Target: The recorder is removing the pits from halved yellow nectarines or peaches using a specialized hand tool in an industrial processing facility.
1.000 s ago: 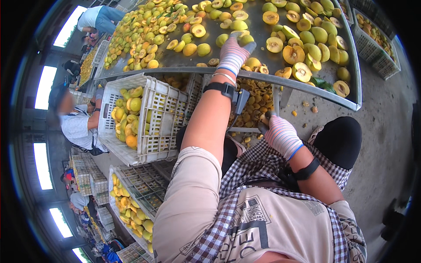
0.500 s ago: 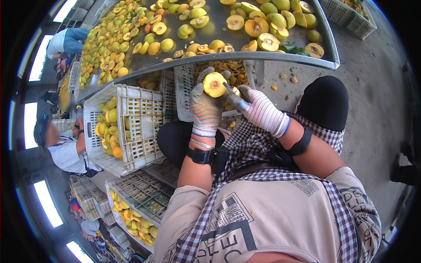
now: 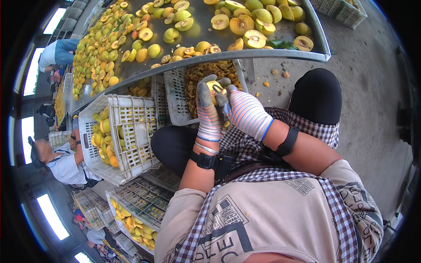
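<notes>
Looking down at a left hand (image 3: 208, 107) in a striped glove with grey fingers, curled firmly around a yellow fruit half (image 3: 212, 86) a bit above center frame. Also seeing the right hand (image 3: 245, 109), gloved the same way, tucked in against the left, fingers bunched on a dark loop tool (image 3: 214, 89) right at the fruit's cut face. Can't make out the handle, hidden by fingers, and can't tell how deep into the flesh. Behind the hands, check out a pale crate (image 3: 173, 94) piled with cut pieces (image 3: 206, 79). Across the top, seeing a metal table (image 3: 198, 37) loaded with whole and halved fruit (image 3: 254, 39), plus a green leaf (image 3: 280, 44) toward upper right. Over at left, spotting a tilted white crate (image 3: 138, 131) of fruit, then another crate (image 3: 147, 193) lower down. Further out at the left edge, seeing a co-worker (image 3: 63, 162) in a light shirt. Looking right, just grey floor (image 3: 368, 87) with a few scraps (image 3: 265, 83) near the table.
</notes>
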Available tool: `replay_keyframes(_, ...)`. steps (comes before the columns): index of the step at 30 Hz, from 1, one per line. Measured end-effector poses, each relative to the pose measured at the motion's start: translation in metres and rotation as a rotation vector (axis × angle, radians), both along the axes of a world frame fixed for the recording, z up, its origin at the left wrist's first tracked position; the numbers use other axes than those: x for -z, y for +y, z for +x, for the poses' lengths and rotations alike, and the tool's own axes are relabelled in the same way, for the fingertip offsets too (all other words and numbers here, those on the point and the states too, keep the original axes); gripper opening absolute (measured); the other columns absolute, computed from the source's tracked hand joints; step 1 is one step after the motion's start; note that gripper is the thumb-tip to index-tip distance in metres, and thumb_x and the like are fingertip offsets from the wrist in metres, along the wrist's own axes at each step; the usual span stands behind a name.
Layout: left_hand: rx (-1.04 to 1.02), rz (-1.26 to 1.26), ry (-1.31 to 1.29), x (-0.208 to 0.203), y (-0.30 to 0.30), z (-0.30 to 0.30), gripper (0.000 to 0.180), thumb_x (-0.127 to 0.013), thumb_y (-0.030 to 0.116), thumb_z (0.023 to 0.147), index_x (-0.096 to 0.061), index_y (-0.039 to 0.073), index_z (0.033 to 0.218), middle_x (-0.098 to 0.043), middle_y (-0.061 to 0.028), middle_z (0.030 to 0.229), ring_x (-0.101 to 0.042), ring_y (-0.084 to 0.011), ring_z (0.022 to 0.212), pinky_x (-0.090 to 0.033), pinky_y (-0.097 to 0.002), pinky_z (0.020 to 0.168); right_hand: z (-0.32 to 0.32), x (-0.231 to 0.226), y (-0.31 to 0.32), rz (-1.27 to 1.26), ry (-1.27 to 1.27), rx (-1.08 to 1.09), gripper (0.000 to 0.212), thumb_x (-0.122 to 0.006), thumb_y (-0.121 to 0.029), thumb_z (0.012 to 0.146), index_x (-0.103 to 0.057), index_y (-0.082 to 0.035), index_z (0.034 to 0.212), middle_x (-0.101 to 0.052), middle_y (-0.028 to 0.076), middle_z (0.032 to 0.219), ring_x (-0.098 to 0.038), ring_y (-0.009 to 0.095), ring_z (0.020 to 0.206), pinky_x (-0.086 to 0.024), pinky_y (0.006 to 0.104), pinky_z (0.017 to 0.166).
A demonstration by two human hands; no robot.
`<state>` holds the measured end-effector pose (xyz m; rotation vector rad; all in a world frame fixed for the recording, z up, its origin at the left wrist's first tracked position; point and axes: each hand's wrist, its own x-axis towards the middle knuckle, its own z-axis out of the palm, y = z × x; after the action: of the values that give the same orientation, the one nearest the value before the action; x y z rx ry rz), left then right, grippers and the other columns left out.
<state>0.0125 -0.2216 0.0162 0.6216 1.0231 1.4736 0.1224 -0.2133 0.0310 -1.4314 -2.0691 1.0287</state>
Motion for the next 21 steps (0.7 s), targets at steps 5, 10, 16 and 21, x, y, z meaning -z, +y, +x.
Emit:
replay_keyframes(5,-0.022,0.068,0.050,0.001,0.004,0.004,0.056,-0.044,0.057,0.089,-0.048,0.006,0.110,-0.057,-0.0096,0.089,-0.056,-0.0197,0.082,-0.049,-0.0337,0.077,-0.001,-0.002,-0.003,0.013,0.044,0.035,0.042,-0.048,-0.028,0.091,-0.045,0.009,0.111,-0.059,0.022,0.064,-0.060,0.038,0.062,-0.049,0.0436,0.055)
replay_keyframes(10,-0.007,0.179,0.181,0.015,0.008,-0.001,0.058,-0.044,0.058,0.089,-0.050,0.005,0.108,-0.057,-0.0088,0.091,-0.056,-0.0183,0.084,-0.048,-0.0323,0.078,-0.003,0.003,-0.002,-0.059,0.117,0.038,0.036,-0.048,-0.026,0.091,-0.047,0.007,0.105,-0.058,0.024,0.068,-0.060,0.037,0.066,-0.048,0.0426,0.058)
replay_keyframes(16,-0.066,0.091,0.292,0.006,0.007,0.001,0.056,-0.044,0.055,0.090,-0.054,0.003,0.110,-0.059,-0.0092,0.089,-0.056,-0.0180,0.083,-0.048,-0.0325,0.079,-0.007,0.027,0.003,-0.096,0.199,0.045,0.046,-0.044,-0.037,0.092,-0.051,0.009,0.094,-0.061,0.026,0.071,-0.060,0.042,0.071,-0.049,0.0456,0.065)
replay_keyframes(21,-0.068,-0.025,0.003,0.003,0.009,-0.001,0.048,-0.046,0.047,0.091,-0.055,0.002,0.104,-0.060,-0.0106,0.085,-0.057,-0.0192,0.079,-0.048,-0.0323,0.074,-0.004,0.001,0.001,-0.102,0.028,0.009,0.027,-0.051,-0.022,0.090,-0.050,0.004,0.096,-0.059,0.023,0.074,-0.060,0.036,0.070,-0.048,0.0420,0.060)
